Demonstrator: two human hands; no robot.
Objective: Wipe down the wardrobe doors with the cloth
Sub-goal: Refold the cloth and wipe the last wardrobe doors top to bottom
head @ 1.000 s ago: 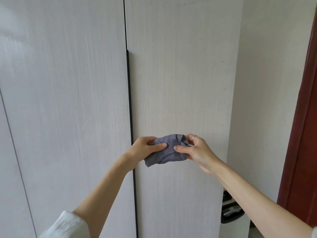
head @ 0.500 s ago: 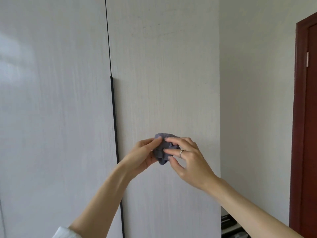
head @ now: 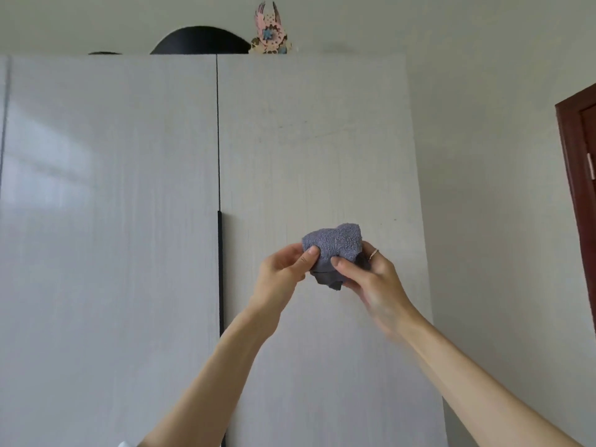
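Both my hands pinch the cloth (head: 333, 250) now, left hand (head: 283, 275) and right hand (head: 371, 279), bunched tighter than a second ago and raised, just off the right wardrobe door (head: 316, 156). View tilted up, so wiping probably starts high. No readable writing anywhere, even on the ornament (head: 269, 33) up top.
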